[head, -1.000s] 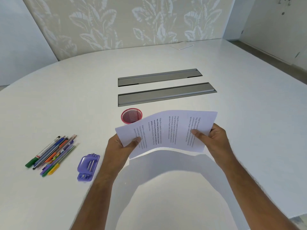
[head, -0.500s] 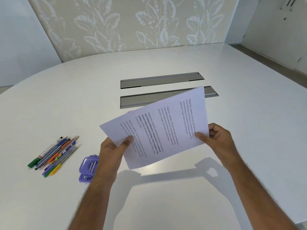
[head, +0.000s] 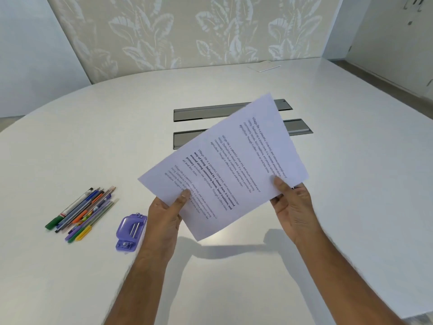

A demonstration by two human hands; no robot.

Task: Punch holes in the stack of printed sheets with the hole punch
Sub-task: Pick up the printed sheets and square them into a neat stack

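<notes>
Pinching the printed sheets (head: 225,170) at both lower edges: left hand (head: 165,221) and right hand (head: 295,212), thumbs on top, stack tilted above worktop (head: 351,184); hole punch (head: 130,231) just left of left fingers (head: 184,195).

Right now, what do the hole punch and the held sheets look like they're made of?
Hole punch: apparently glossy purple plastic, with two shiny, likely metal bars on top. Printed sheets: thin matte white paper, printed text, slightly uneven edges; pinched by the left hand and right hand.
</notes>
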